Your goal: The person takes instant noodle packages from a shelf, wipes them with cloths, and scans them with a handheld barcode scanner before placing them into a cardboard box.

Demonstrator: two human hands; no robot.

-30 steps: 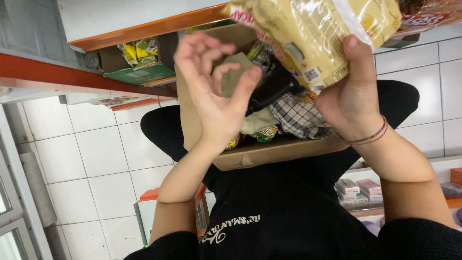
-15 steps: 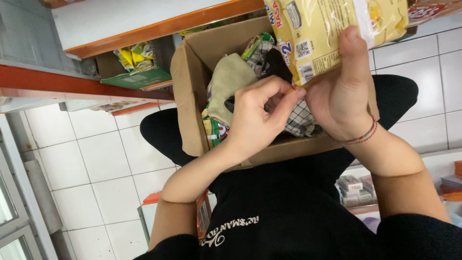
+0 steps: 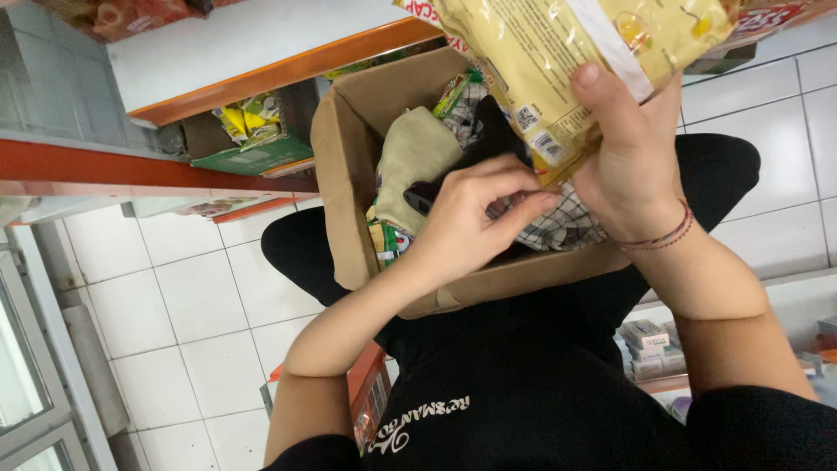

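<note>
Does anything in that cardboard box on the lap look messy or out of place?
Somewhat. The cardboard box holds snack packets jumbled with a checked cloth and a beige fabric piece, packed loosely rather than in rows. Nothing looks spilled or torn.

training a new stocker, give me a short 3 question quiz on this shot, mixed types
1. True or false: the right hand grips a yellow packet held above the box.
2. Multiple choice: where is the left hand? A) flat on the floor B) over the open box, fingertips by the packet's lower edge C) on the orange shelf edge
3. Fill in: the box rests on the person's ____.

Key: 1 true; 2 B; 3 lap
</note>
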